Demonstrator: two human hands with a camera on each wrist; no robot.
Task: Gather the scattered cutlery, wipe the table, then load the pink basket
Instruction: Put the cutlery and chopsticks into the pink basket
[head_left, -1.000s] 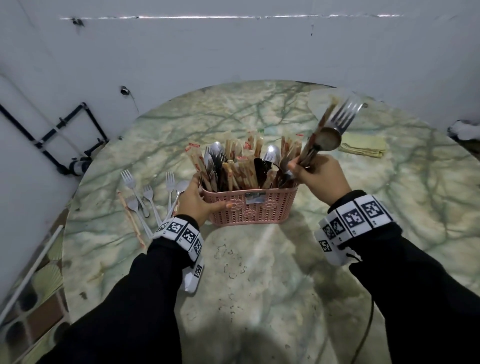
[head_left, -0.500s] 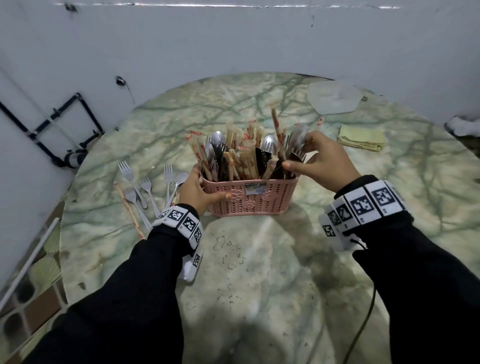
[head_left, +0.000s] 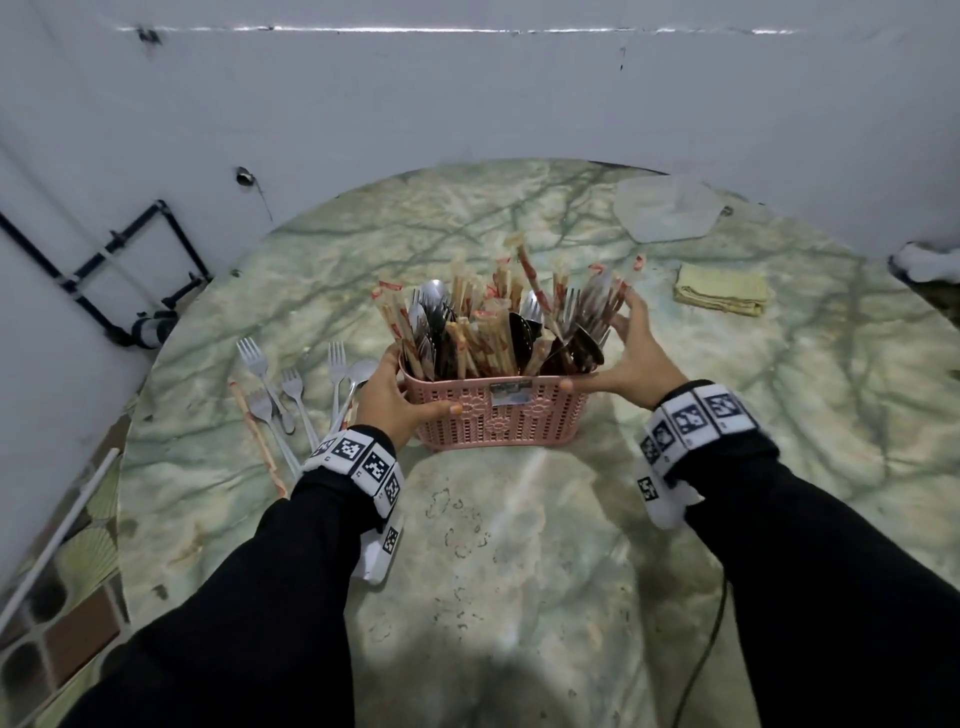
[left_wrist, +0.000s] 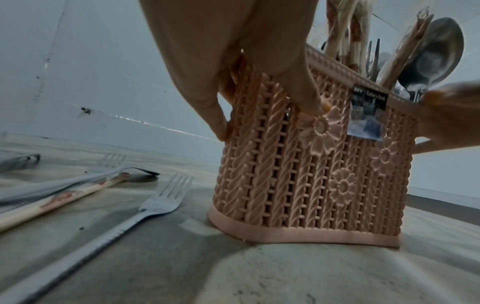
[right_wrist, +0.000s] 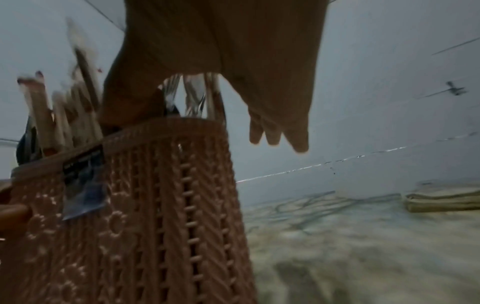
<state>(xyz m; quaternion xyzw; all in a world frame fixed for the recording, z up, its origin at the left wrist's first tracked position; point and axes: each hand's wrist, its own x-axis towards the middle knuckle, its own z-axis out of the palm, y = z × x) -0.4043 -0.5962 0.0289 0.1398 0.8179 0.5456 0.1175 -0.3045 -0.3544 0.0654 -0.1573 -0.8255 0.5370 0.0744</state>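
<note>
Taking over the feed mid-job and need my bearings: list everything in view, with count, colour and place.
pink basket: one, pink, table centre, packed with wrapped chopsticks, spoons and forks.
loose cutlery: several silver forks, a spoon, left of the basket.
wrapped chopsticks: at least one pair, tan, beside the forks.
folded cloth: one, yellow, far right.
clear plastic sheet: one, far edge.
table: one, green marble.
pipes: black, left wall.
left hand: grips the basket's left end.
right hand: fingers straight at the right end, thumb on the front rim.
</note>
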